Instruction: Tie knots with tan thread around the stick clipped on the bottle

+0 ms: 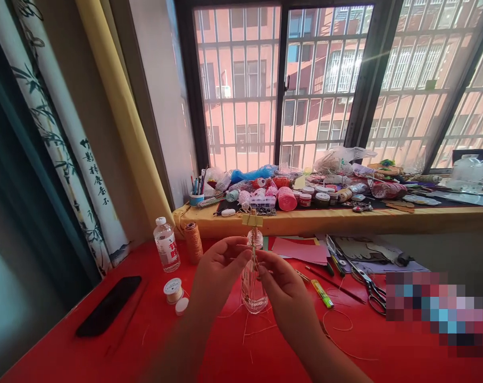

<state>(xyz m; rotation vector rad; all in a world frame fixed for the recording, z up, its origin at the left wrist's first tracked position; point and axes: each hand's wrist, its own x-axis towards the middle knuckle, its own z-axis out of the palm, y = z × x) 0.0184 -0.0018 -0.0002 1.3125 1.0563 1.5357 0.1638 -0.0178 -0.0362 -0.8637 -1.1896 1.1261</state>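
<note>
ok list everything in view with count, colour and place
table: one, red, foreground
glass bottle: one, clear, centre
thin strands: several, pale, before glass bottle
small piece: one, yellow, above glass bottle
labelled bottle: one, clear, table left
cord spool: one, orange, beside labelled bottle
thread spool: one, white, table left
phone: one, black, far left
paper: some, pink, table back
scissors: at least one pair, silver, table right
slim tool: one, green, table right
craft supplies: many, mixed, windowsill
window: one, dark-framed, back
bamboo scroll: one, white, left
curtain: at least one, yellow, left
left hand: one, bare, pinching thin strands
right hand: one, bare, pinching thin strands
</note>
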